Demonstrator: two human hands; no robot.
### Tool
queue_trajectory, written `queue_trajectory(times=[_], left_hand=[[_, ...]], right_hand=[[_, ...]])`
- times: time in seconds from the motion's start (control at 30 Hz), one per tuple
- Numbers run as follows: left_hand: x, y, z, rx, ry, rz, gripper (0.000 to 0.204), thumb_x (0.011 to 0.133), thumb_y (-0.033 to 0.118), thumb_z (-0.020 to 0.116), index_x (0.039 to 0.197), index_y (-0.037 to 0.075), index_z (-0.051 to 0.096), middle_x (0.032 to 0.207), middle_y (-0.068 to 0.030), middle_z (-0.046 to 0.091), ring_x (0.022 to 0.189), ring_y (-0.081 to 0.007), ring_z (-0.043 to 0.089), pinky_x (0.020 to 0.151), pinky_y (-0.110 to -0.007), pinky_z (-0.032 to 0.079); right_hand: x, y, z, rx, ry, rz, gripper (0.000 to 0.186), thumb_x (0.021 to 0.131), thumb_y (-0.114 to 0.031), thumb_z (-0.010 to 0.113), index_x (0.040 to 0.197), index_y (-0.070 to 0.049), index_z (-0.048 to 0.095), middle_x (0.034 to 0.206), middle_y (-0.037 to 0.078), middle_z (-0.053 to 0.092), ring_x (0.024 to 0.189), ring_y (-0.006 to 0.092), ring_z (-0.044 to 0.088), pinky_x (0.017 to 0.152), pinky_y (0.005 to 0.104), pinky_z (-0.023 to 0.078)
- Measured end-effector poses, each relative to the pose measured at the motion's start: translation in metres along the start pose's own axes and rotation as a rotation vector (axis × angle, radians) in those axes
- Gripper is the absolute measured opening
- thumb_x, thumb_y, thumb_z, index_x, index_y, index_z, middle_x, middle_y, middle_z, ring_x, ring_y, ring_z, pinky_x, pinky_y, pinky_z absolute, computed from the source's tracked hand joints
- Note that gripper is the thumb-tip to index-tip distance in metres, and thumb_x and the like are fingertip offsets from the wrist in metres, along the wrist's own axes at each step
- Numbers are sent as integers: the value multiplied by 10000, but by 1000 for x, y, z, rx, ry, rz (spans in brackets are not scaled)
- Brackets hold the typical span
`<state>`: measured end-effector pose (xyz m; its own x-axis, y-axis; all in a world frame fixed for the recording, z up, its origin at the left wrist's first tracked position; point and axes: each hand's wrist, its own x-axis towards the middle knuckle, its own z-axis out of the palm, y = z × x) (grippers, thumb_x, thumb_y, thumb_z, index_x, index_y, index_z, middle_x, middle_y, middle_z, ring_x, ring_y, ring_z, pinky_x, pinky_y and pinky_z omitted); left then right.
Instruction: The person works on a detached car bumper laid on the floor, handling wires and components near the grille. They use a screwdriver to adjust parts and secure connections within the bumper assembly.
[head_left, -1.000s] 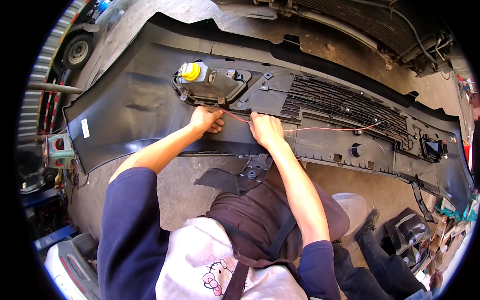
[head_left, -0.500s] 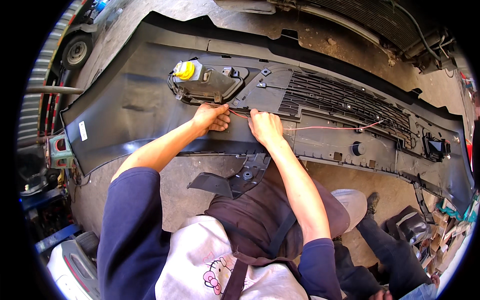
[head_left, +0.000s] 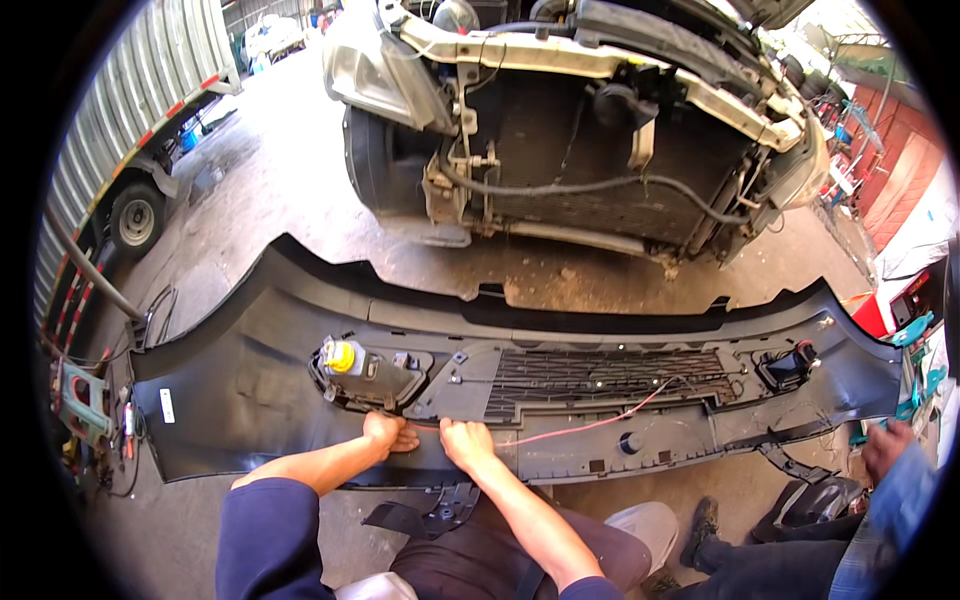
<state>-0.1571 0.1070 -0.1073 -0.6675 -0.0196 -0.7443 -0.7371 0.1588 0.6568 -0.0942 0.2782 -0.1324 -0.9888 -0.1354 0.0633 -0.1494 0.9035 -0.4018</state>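
Observation:
A black plastic car bumper [head_left: 270,390] lies across in front of me with its inner side up. My left hand [head_left: 388,434] is closed on a thin red wire [head_left: 570,434], just below the fog lamp [head_left: 378,378] with its yellow cap [head_left: 341,357]. A short way to the right, my right hand [head_left: 465,443] pinches the same wire. From there the wire runs right, over the lower edge of the mesh grille [head_left: 540,372]. My fingertips partly hide the stretch in their grip.
Beyond the bumper stands a car front [head_left: 590,130] with its radiator exposed. A second lamp [head_left: 785,367] sits at the bumper's right end. At the right a co-worker's hand [head_left: 888,448] and dark trouser leg show. A truck [head_left: 135,130] stands far left.
The view has tilted up, so the car front now shows and the bumper sits lower in the picture. Both hands keep hold of the wire. A co-worker's hand now shows higher up at the right.

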Motion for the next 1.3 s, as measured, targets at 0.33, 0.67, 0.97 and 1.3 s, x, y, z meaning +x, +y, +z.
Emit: queue_trajectory(times=[0.33,0.67,0.97,1.3], left_hand=[[6,-14,2,-303,8,-73,149,911,70,473,943,-40,569,861,-179,682,634,-244,650,535,-323,567],[12,-19,1,-331,-57,-50,102,887,100,512,917,18,566,860,-133,680,601,-186,601,510,-304,526],[4,-18,3,-191,-10,60,114,886,105,527,930,4,554,791,-120,658,521,-177,580,412,-276,489],[31,-33,-21,-399,-1,119,109,808,122,623,784,73,528,714,-79,612,619,-171,616,435,-286,449]], right_hand=[[-13,2,-6,44,37,134,332,862,-348,593,779,-29,629,642,186,648,638,344,671,592,449,540],[-42,49,-37,318,-124,184,291,911,-353,540,912,-69,601,836,165,664,837,368,639,722,483,499],[-71,77,-42,305,73,146,213,876,-270,600,906,-60,615,890,144,658,859,340,631,734,446,508],[-52,68,-39,30,58,521,481,720,-537,686,770,-58,688,755,155,679,743,319,676,645,449,525]])
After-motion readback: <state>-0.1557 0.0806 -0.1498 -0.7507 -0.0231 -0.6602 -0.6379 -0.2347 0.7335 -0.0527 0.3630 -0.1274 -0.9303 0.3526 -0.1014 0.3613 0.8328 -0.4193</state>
